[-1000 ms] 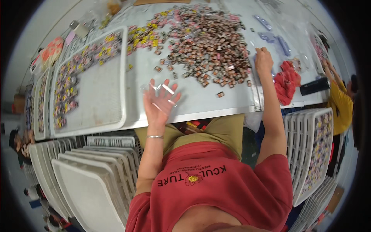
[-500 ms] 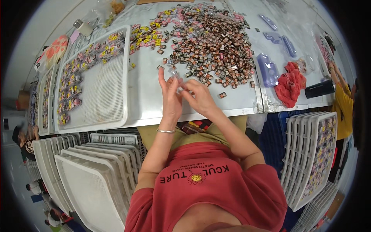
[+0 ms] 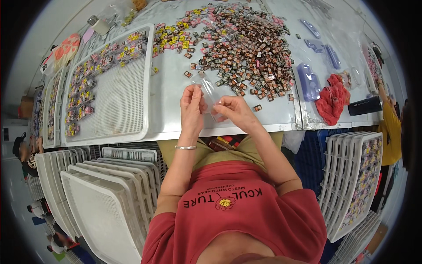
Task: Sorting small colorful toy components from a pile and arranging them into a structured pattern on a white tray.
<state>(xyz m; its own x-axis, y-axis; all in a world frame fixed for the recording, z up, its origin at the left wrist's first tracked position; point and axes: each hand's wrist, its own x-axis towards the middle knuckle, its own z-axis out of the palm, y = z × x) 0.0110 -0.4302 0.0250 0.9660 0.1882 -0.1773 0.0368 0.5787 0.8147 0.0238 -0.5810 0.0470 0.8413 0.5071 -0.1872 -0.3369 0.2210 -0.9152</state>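
Between my two hands, above the near edge of the table, is a narrow clear plastic sleeve (image 3: 210,91). My left hand (image 3: 191,108) pinches its left side with curled fingers. The fingertips of my right hand (image 3: 235,110) are closed at its lower right side. Whether anything lies inside the sleeve I cannot make out. Just beyond my hands spreads a large heap of small square printed pieces (image 3: 250,50), mostly brown and black, with pink and yellow ones at its left. A few strays lie near my hands, one of them a dark piece (image 3: 257,108) right of my right hand.
A white mesh tray (image 3: 148,88) at left holds rows of packed pieces along its far and left sides. Lilac plastic parts (image 3: 308,82), a red cloth (image 3: 332,100) and a black bottle (image 3: 365,106) lie at right. Stacked trays (image 3: 99,211) stand below the table.
My hands have drawn apart, and the clear sleeve is now stretched out between them. The raised fingers of my left hand have curled in. The view has shifted slightly.
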